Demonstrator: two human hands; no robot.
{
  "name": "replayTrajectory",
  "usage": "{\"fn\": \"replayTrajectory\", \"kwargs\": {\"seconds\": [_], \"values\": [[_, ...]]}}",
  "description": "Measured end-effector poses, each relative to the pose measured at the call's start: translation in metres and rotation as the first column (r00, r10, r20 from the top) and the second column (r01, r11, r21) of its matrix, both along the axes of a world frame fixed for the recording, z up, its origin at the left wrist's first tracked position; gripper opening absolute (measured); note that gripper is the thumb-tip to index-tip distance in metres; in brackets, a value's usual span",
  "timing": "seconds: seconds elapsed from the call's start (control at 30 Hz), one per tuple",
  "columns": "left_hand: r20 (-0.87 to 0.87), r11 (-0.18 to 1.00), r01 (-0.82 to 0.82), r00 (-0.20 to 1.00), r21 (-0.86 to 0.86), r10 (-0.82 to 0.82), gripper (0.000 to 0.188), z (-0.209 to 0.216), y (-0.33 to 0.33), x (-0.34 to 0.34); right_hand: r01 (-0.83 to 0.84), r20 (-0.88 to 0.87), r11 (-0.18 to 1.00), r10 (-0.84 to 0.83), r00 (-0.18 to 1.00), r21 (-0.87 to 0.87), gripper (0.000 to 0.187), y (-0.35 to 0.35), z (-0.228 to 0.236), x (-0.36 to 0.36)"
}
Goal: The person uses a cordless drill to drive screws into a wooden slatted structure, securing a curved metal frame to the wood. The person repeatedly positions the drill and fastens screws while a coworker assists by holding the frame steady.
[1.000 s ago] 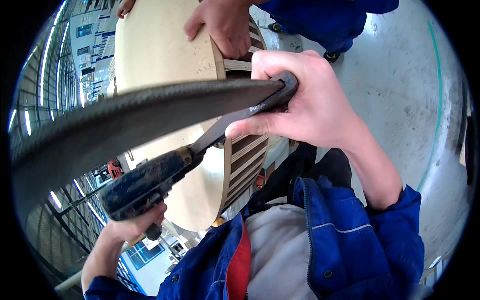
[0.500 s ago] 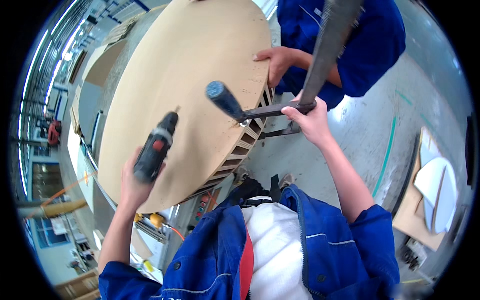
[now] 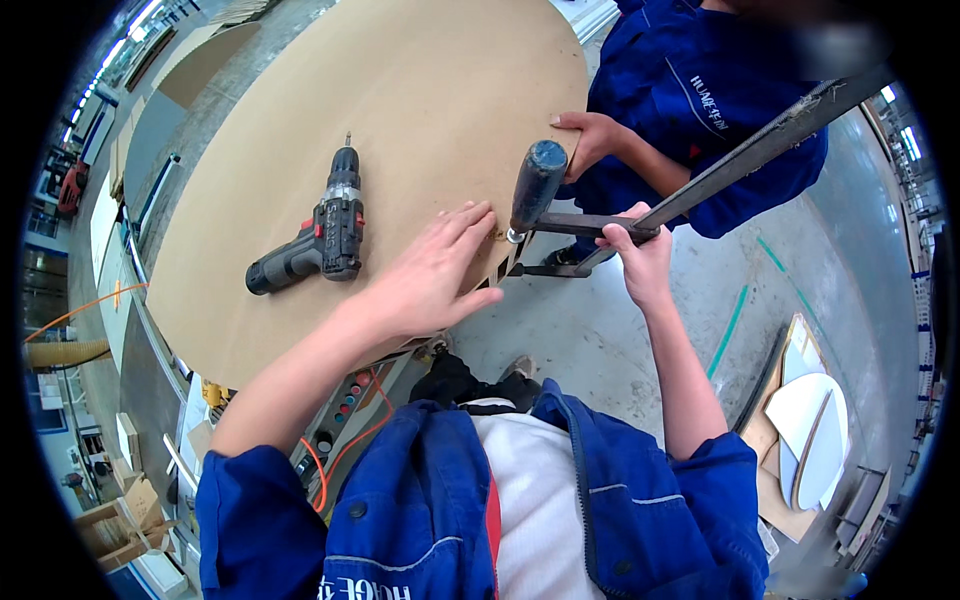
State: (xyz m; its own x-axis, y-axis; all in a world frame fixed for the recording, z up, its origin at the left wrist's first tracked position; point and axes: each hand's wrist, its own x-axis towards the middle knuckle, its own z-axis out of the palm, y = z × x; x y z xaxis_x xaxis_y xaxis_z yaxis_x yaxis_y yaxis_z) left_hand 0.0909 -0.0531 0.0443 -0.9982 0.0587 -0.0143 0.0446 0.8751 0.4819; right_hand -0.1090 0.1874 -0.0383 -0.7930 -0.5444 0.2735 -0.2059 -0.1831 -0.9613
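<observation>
A large oval wooden panel (image 3: pixel 420 110) with a ribbed edge lies before me. Resting on it is a black cordless drill (image 3: pixel 325 228), its bit pointing away from me. My left hand (image 3: pixel 430 265) lies flat on the panel near its right edge, fingers stretched out and holding nothing. With my right hand (image 3: pixel 645 262) I grip a long steel bar clamp (image 3: pixel 720 160) by its sliding arm. The clamp's dark handle (image 3: pixel 540 180) stands over the panel, its screw foot at the edge. A lower jaw reaches beneath the panel's edge.
A co-worker in blue (image 3: pixel 690 110) stands at the far right, with a hand (image 3: pixel 595 140) on the panel's edge. White and wooden offcuts (image 3: pixel 805 440) are stacked at the right. An orange hose (image 3: pixel 325 470) and a box with coloured buttons (image 3: pixel 350 395) sit below the panel.
The drill has gone from my left hand onto the panel. That hand has moved right and now lies flat near the clamp. The clamp's long bar has tilted further to the right.
</observation>
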Motion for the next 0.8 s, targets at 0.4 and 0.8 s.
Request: {"fn": "replayTrajectory", "kwargs": {"seconds": [0.4,0.8], "values": [[-0.170,1.000,0.003,0.985,-0.015,-0.005,0.046,0.008,0.007,0.025,0.006,0.040,1.000,-0.007,0.999,0.023,0.019,0.002,0.000,0.002],[-0.224,0.959,-0.235,0.938,0.155,0.266,0.021,0.019,-0.057,0.018,0.297,0.005,0.953,-0.297,0.955,-0.060,0.068,0.017,-0.007,0.038]]}}
